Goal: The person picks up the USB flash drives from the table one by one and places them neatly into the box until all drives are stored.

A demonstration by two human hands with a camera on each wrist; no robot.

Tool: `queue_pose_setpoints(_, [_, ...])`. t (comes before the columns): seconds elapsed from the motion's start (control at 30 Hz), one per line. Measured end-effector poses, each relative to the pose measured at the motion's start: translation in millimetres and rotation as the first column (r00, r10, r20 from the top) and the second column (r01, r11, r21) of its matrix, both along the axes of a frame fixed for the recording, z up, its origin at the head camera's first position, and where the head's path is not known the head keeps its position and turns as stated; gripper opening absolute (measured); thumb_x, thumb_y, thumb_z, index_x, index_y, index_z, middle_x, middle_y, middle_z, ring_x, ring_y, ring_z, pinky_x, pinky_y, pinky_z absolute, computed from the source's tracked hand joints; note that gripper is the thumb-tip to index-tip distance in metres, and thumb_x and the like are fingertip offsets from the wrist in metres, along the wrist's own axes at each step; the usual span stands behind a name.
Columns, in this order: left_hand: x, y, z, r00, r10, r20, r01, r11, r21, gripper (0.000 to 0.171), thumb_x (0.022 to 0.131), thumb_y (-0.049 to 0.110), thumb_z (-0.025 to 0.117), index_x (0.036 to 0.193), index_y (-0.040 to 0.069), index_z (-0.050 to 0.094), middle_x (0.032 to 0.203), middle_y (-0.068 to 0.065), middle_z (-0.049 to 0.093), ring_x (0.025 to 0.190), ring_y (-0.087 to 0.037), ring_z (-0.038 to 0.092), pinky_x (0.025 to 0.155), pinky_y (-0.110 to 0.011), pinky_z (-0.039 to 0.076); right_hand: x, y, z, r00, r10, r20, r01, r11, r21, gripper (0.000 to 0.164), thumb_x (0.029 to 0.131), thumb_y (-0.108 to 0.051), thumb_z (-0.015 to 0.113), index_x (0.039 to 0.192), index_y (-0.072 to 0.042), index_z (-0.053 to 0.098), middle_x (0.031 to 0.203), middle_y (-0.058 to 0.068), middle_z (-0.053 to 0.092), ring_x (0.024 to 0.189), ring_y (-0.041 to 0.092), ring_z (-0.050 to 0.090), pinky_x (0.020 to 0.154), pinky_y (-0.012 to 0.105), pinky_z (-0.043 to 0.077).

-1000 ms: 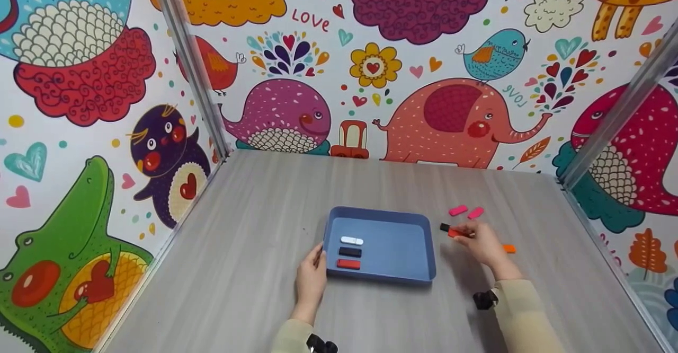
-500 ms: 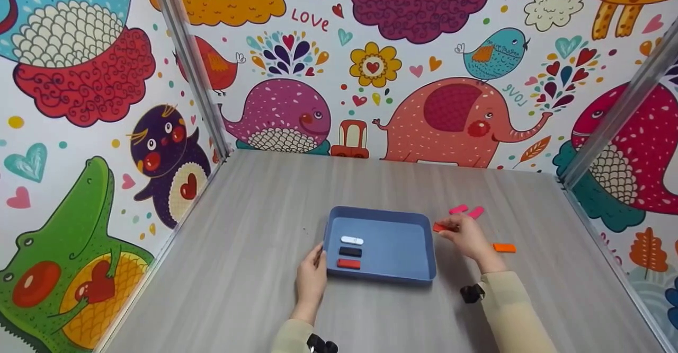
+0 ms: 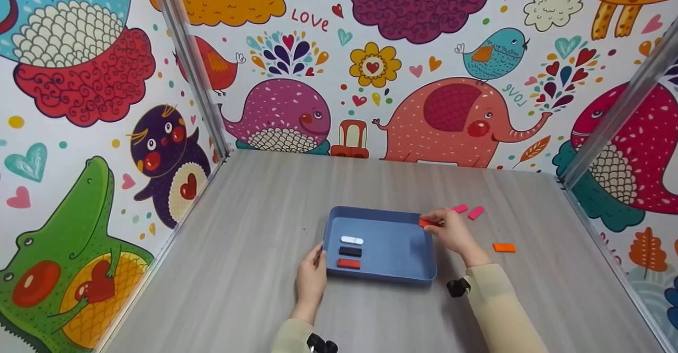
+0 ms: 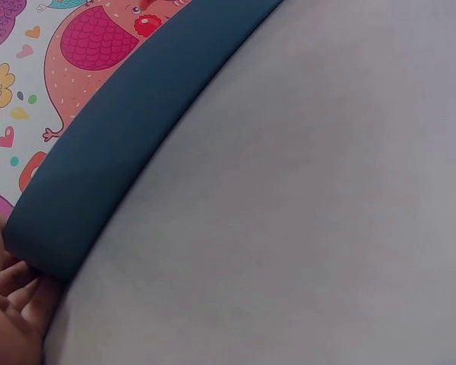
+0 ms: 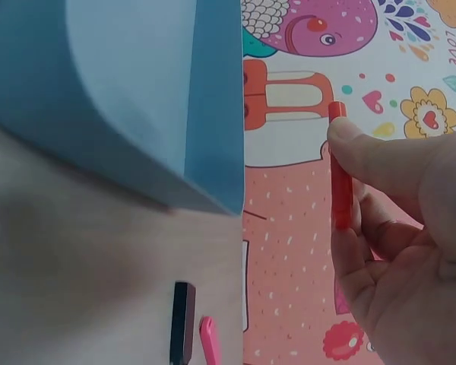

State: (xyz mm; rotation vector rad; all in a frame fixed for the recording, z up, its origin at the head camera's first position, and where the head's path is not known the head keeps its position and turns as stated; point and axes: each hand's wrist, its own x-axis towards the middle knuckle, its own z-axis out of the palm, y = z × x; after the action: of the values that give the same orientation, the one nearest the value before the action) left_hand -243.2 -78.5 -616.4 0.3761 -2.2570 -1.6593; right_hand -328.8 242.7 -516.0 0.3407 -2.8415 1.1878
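Note:
A shallow blue tray (image 3: pixel 389 249) lies on the table. Inside, along its left side, a white USB stick (image 3: pixel 351 240), a black USB stick (image 3: pixel 350 252) and a red USB stick (image 3: pixel 348 264) form a column. My left hand (image 3: pixel 311 279) grips the tray's left side, its fingers (image 4: pixel 30 296) against the corner in the left wrist view. Over the tray's back right corner, my right hand (image 3: pixel 453 234) pinches another red USB stick (image 5: pixel 340 171) between thumb and fingers. Below it on the table, a black stick (image 5: pixel 182 323) shows in the right wrist view; the hand hides it from the head view.
Two pink sticks (image 3: pixel 476 213) lie right of the tray, one partly behind the right hand. Farther right is an orange stick (image 3: pixel 503 247). Walls with cartoon prints (image 3: pixel 439 120) and metal corner posts (image 3: pixel 190 56) border the wooden table (image 3: pixel 254 210).
My right hand has lifted the red stick and carried it leftward from the table to above the tray's right edge. The left hand and the tray stay put.

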Motion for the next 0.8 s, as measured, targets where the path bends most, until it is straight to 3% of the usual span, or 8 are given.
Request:
queue_pose_setpoints(0.37, [-0.7,-0.6,-0.4,1.0,0.007,-0.021,-0.008,1.0,-0.02,0.033,0.103,0.013,0.061,0.133,0.002,0.068,0.133,-0.021,0.069,0.124,-0.034,0.067,0.104,-0.049,0.055,-4.6,-21.7,2.9,1.0,0.001,0.012,-0.001,1.0,0.0,0.021,0.092,-0.002,0.074,0.113,-0.002,0.078,0.111,0.018,0.071,0.1,0.029,0.068,0.085,0.043,0.061])
queue_pose_setpoints(0.8, [-0.8,0.6,0.5,1.0,0.022,0.019,-0.021,0.999,-0.034,0.033,0.103,0.016,0.061,0.134,0.005,0.069,0.133,-0.019,0.07,0.124,-0.034,0.067,0.104,-0.05,0.055,-11.0,-47.8,3.5,0.999,0.033,0.032,-0.033,0.999,-0.011,0.022,0.091,-0.003,0.076,0.113,-0.004,0.078,0.108,0.015,0.067,0.098,0.026,0.065,0.088,0.043,0.059])
